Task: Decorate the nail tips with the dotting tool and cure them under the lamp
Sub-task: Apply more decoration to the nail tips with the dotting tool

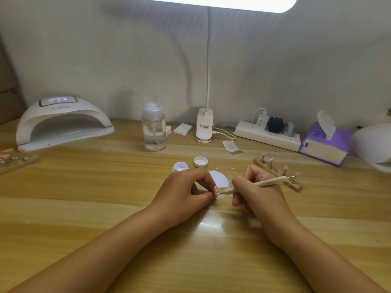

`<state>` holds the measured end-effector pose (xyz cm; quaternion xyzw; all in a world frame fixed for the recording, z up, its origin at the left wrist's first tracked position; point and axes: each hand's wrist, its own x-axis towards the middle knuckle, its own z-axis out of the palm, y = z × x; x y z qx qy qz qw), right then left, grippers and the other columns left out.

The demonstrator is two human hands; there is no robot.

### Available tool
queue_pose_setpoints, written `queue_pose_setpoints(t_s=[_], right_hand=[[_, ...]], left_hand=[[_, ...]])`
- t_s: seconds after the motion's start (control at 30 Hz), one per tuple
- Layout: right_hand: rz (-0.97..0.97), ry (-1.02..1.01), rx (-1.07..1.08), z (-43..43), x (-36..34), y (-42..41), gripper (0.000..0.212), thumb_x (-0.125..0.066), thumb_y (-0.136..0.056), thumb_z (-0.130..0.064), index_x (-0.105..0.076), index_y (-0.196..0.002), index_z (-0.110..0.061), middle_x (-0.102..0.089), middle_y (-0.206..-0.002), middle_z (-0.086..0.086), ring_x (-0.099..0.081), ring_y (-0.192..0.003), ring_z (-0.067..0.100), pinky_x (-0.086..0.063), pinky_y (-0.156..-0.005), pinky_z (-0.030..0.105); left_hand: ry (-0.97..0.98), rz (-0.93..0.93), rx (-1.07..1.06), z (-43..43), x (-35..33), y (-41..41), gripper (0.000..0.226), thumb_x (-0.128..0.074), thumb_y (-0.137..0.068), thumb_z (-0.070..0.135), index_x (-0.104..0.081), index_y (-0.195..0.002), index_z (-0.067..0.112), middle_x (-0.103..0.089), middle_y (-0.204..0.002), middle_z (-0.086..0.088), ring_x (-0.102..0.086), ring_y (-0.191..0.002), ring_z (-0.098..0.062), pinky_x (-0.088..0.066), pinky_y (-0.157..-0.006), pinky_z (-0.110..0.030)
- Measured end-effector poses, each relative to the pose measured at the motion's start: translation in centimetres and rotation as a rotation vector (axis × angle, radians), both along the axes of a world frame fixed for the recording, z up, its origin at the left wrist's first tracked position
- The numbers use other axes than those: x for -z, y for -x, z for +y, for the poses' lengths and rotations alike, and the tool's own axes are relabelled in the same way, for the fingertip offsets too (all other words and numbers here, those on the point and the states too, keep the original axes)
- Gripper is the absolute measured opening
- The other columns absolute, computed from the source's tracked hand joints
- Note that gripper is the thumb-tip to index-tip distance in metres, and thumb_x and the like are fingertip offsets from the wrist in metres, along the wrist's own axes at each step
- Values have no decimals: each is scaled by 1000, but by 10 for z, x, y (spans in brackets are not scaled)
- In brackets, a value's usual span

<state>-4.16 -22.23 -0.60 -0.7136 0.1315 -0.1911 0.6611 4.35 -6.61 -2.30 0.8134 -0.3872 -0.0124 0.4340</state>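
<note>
The left hand (186, 192) pinches one nail tip (215, 190) between thumb and fingers, near the centre of the table (105, 208). The right hand (254, 194) grips one dotting tool (266, 182) like a pen, with its point at the nail tip. Just beyond the hands are one open jar (180, 166) and one lid (200, 162). On the right, one holder (296, 187) carries four tips. At far left stands one curing lamp (63, 121).

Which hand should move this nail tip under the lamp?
Probably the left hand: it pinches the nail tip, the nail lamp sits far left, and the right hand holds the dotting tool.
</note>
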Motion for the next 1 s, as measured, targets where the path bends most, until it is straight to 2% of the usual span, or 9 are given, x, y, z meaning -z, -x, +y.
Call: queue_pose_setpoints(t_s=[0.37,0.67,0.87,1.0], right_hand=[[9,19,7,0,2,-1,30,-59,-77,-2,-43,-57,-17,-59,-48,13,-45,-38,11,-34,-37,17],[12,35,10,-1,4,-3,24,-59,-79,-1,-45,-63,-11,-60,-49,14,-48,-39,11,-36,-38,18],[-30,-50,-16,-5,1,-1,32,-59,-76,-8,-38,-54,-19,-45,-42,8,-35,-37,12,-27,-36,19],[-25,-105,-28,-9,-2,0,36,-55,-81,-3,-40,-51,-18,-39,-45,10,-31,-38,14,-23,-35,18]], left_hand=[[0,4,-1,0,-1,1,16,-75,-82,17,-67,-78,31,-66,-79,27,-54,-55,-2,-35,-58,-12],[-4,-10,-2,1,0,0,16,-75,-82,19,-67,-78,32,-65,-77,29,-55,-56,-3,-36,-58,-12],[-4,-9,-6,0,0,0,17,-75,-82,18,-66,-78,32,-63,-74,29,-54,-54,1,-36,-58,-10],[-3,1,-4,0,1,0,16,-75,-83,18,-67,-78,31,-64,-74,29,-55,-55,2,-36,-58,-10]])
